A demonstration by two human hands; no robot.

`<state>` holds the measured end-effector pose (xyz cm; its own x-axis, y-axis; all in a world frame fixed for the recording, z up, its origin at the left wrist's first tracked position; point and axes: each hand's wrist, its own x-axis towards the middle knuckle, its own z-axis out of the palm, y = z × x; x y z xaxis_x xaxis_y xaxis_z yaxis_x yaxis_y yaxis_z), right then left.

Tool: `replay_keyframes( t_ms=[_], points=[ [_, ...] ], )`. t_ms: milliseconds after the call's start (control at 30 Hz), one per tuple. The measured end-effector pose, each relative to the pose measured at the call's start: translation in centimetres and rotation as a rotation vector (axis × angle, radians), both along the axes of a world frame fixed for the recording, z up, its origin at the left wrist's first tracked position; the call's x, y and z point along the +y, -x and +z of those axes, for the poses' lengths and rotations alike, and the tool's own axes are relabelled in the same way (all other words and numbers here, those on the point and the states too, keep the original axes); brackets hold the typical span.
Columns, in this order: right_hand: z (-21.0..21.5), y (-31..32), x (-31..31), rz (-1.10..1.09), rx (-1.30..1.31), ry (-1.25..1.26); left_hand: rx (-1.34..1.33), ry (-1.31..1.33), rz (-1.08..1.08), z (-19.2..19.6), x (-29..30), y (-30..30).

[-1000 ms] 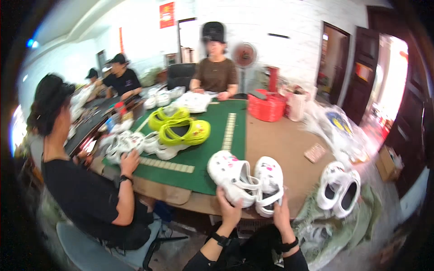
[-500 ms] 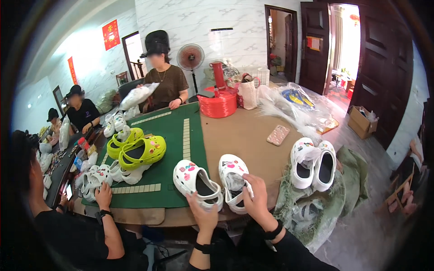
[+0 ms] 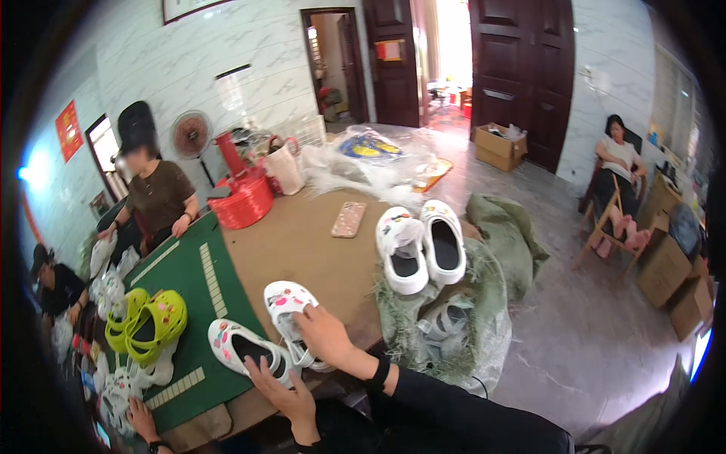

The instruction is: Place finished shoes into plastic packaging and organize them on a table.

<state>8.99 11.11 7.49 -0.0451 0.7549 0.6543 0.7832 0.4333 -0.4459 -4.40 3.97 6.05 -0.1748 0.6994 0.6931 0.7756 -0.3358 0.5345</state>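
Two white clogs with colourful charms on their toes lie side by side at the table's front edge. Beside the heel of the left clog (image 3: 231,342), my left hand (image 3: 283,397) has its fingers spread, seemingly touching the rim. My right hand (image 3: 329,338) reaches over the right clog (image 3: 286,300), its fingers bent into the foot opening; the fingertips are hidden inside. Further right, another pair of white clogs, a left one (image 3: 401,253) with clear plastic in it and a right one (image 3: 445,246), rests on a green woven sack (image 3: 484,310).
Lime-green clogs (image 3: 156,325) stand on the green mat (image 3: 198,276) at left, near a co-worker's hand (image 3: 142,418) on white clogs. A phone (image 3: 349,219), red strapping coil (image 3: 242,204) and plastic bags (image 3: 363,170) lie farther back. Another person sits at far right.
The view has swung right, so things sit further left; a seated person has come into view. My left hand's fingers have spread from the left clog's heel. My right hand stays at the right clog.
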Motion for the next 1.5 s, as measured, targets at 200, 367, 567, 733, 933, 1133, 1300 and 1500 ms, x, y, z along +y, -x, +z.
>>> replay_keyframes(
  t_ms=[200, 367, 567, 733, 933, 1133, 1300, 1500],
  points=[
    [0.2, -0.2, 0.6, 0.005, -0.091, -0.027, 0.354, 0.120, -0.317, 1.4, 2.1, -3.0],
    [-0.3, -0.1, 1.4, 0.014, -0.092, -0.034, 0.301, 0.140, -0.288, 0.9, 2.6, -3.0],
    [0.2, -0.1, -0.1, -0.005, -0.035, -0.068, 0.168, 0.087, -0.336, -0.7, 3.0, -3.0],
    [0.8, -0.7, -2.0, 0.080, -0.044, -0.062, 0.261, 0.007, -0.287, -0.7, 3.0, -2.9],
    [1.6, -2.2, -4.1, 0.160, -0.231, -0.034, 0.288, 0.042, -0.289, -1.2, 3.1, -2.5],
    [2.0, -1.5, -2.6, 0.133, 0.046, 0.041, 0.385, -0.019, -0.232, -0.9, 2.4, -2.1],
    [1.2, -2.6, 3.2, 0.078, 0.685, 0.162, 0.299, -0.143, -0.250, -1.4, 2.3, -2.9],
    [1.8, -0.8, 1.4, 0.150, 0.827, 0.147, 0.343, -0.079, -0.342, -1.5, 2.0, -2.5]
  ],
)
